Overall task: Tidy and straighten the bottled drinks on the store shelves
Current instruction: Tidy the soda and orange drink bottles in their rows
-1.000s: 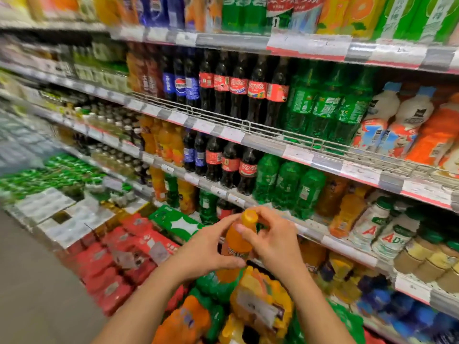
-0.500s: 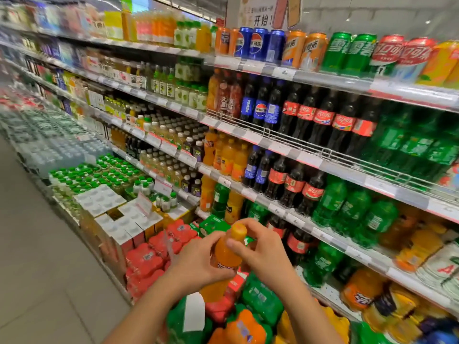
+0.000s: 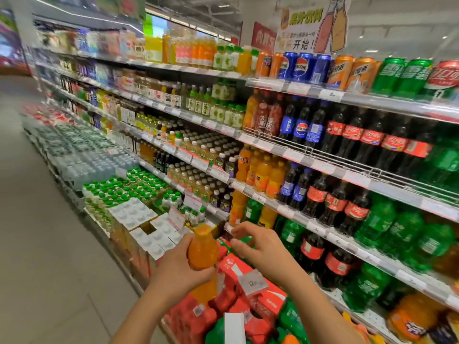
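Store shelves [image 3: 310, 160] are running along the right side of an aisle, carrying rows of cola, orange and green soda bottles, with cans on the top tier. Left hand [image 3: 180, 271] is wrapping around an orange bottle [image 3: 202, 249], holding it upright just above red drink cartons [image 3: 250, 289]. Right hand [image 3: 263, 249] is hovering just beside the bottle, fingers loosely spread, gripping nothing.

**Around the drinks aisle**

A paper sign [image 3: 313, 26] with drawn bottles hangs above the top shelf. White price tags [image 3: 330, 95] line the shelf edges. Grey floor tiles [image 3: 44, 244] run along the left. Red cartons [image 3: 248, 276] are stacked low.
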A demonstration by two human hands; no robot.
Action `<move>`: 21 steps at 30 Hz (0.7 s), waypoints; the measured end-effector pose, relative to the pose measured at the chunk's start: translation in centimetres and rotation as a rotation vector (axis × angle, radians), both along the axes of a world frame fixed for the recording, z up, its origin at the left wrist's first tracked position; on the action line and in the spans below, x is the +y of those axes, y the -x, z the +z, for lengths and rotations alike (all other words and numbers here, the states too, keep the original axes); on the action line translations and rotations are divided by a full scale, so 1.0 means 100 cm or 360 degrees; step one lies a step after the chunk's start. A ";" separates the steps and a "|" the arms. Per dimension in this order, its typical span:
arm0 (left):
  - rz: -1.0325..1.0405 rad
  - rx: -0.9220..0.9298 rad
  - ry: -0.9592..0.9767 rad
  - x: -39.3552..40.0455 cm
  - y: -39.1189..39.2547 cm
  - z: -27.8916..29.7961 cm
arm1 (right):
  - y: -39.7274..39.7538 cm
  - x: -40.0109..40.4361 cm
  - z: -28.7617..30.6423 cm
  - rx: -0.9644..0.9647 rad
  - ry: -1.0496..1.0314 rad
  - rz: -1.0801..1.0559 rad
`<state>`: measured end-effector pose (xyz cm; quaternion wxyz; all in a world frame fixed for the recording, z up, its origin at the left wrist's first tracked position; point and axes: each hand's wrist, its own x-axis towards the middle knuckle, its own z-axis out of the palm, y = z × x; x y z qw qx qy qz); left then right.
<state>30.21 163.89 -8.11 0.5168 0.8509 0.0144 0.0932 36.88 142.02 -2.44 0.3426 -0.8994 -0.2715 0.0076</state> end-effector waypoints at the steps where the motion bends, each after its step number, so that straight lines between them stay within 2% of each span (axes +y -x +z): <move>1: 0.0023 0.0014 0.0027 0.007 -0.002 0.000 | -0.010 0.003 -0.004 -0.0022 0.0194 -0.0002; 4: 0.0063 0.0055 0.0063 0.025 -0.016 0.000 | -0.041 0.008 -0.018 0.0049 0.0574 -0.0002; 10: 0.0044 0.0074 0.0041 0.053 -0.054 -0.001 | -0.113 0.007 -0.045 0.0447 0.0713 -0.0010; 16: 0.0009 0.0189 -0.0128 0.082 -0.122 -0.007 | -0.209 0.014 -0.079 0.0585 0.0567 -0.0086; 21: -0.0064 0.0246 -0.0225 0.105 -0.194 0.002 | -0.300 0.028 -0.088 0.0519 0.0329 -0.0231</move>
